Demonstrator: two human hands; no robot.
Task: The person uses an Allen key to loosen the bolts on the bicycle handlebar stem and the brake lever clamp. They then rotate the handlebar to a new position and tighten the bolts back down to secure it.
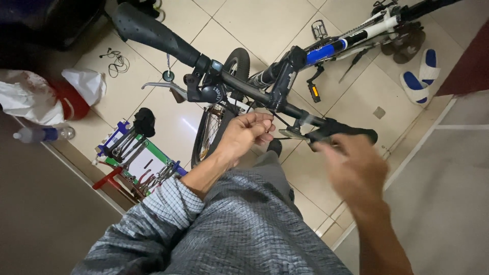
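A blue, white and black bicycle [326, 51] stands in front of me, its black handlebar [239, 84] running across the view. My left hand [244, 133] pinches a thin black cable just below the bar near the stem. My right hand [354, 170] is blurred, its fingers curled beside the right grip [351, 131] and its brake lever [288, 133]; whether it touches them I cannot tell. The left grip [147, 30] and its silver brake lever [163, 86] are free. The front wheel [216, 117] points down toward me.
A tool rack [135, 163] with wrenches and pliers lies on the tiled floor at left. A plastic bottle [43, 134] and white and red bags [46, 94] lie further left. Blue-and-white slippers [420, 76] lie at upper right, earphones [118, 62] at upper left.
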